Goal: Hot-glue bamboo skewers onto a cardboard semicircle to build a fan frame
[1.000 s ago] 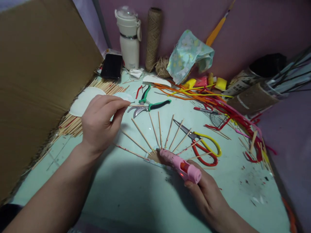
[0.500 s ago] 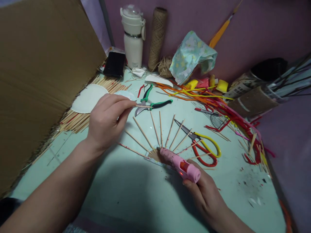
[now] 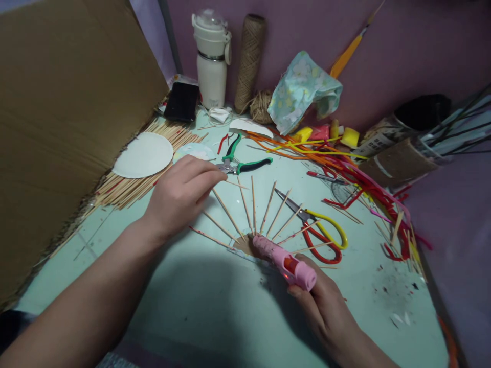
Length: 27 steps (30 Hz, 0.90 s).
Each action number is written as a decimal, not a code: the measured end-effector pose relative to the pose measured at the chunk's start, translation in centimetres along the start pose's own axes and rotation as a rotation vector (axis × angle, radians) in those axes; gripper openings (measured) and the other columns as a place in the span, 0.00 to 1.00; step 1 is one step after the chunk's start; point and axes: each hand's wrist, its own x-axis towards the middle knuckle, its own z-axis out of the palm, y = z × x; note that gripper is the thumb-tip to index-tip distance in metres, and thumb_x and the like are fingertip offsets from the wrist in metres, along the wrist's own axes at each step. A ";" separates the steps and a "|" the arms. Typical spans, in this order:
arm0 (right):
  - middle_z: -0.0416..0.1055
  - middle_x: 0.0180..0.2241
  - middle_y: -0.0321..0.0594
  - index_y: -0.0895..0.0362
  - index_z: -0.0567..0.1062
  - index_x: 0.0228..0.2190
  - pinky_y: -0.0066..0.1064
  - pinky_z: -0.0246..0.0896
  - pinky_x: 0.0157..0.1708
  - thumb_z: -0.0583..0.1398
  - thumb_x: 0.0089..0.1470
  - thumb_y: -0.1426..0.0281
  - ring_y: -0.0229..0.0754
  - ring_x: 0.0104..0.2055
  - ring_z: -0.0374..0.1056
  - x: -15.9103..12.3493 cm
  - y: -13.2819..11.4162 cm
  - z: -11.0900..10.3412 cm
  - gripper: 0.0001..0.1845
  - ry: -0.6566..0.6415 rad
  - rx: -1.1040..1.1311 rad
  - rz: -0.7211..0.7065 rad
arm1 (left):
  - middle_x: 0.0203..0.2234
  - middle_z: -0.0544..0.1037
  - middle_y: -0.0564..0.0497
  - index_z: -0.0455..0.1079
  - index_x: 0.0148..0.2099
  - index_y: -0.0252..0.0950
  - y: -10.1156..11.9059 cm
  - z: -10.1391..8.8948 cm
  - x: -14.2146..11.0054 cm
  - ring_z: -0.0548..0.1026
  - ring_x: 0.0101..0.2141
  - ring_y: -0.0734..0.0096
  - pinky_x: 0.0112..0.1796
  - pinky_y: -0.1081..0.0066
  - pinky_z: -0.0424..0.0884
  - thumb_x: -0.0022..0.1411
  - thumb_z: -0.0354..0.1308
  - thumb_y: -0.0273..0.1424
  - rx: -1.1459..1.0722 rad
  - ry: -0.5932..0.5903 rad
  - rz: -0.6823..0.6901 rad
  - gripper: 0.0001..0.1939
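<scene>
My left hand [image 3: 178, 197] pinches a thin wooden stick [image 3: 237, 184] above the fanned sticks, its free end pointing right. In my right hand [image 3: 322, 299] is a pink hot glue gun [image 3: 286, 263], with a small light glowing on its body. The gun's nozzle end is over a brown half-round cardboard base [image 3: 246, 246], partly hidden by the gun. Several wooden sticks [image 3: 229, 214] spread out from the base like a fan. Scissors [image 3: 312, 225] with red and yellow handles lie beneath the sticks on the right.
Green-handled pruning shears [image 3: 251, 165] lie behind the fan. At left, a bundle of sticks [image 3: 123, 191] lies under a white disc [image 3: 143, 155], by a cardboard panel [image 3: 76, 128]. A white bottle [image 3: 212, 76], twine roll [image 3: 249, 64] and coloured pipe cleaners [image 3: 307, 147] line the back.
My left hand has moved slightly right and down with the stick, closer to the fan's tips. My right hand and the glue gun stay almost in place.
</scene>
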 end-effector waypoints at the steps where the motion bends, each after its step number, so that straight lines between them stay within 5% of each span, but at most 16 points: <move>1: 0.71 0.30 0.36 0.54 0.69 0.35 0.25 0.64 0.28 0.52 0.69 0.60 0.38 0.29 0.68 0.0 0.0 -0.1 0.13 -0.005 -0.004 0.004 | 0.38 0.81 0.46 0.76 0.44 0.37 0.0 0.1 0.0 0.75 0.39 0.65 0.41 0.64 0.71 0.70 0.50 0.25 -0.011 -0.038 0.029 0.12; 7: 0.70 0.29 0.33 0.53 0.69 0.37 0.22 0.64 0.28 0.52 0.69 0.59 0.35 0.28 0.67 -0.1 -0.3 -0.3 0.13 -0.003 -0.020 -0.016 | 0.37 0.80 0.44 0.75 0.43 0.34 0.3 0.5 -0.1 0.73 0.39 0.65 0.39 0.65 0.70 0.72 0.46 0.25 -0.069 -0.241 0.152 0.15; 27: 0.69 0.28 0.33 0.53 0.69 0.33 0.23 0.62 0.26 0.53 0.68 0.59 0.36 0.27 0.65 -0.6 0.0 -0.7 0.14 -0.058 -0.001 0.033 | 0.38 0.78 0.45 0.74 0.41 0.33 1.3 1.5 -0.2 0.71 0.39 0.64 0.39 0.67 0.70 0.71 0.47 0.23 -0.069 -0.495 0.241 0.14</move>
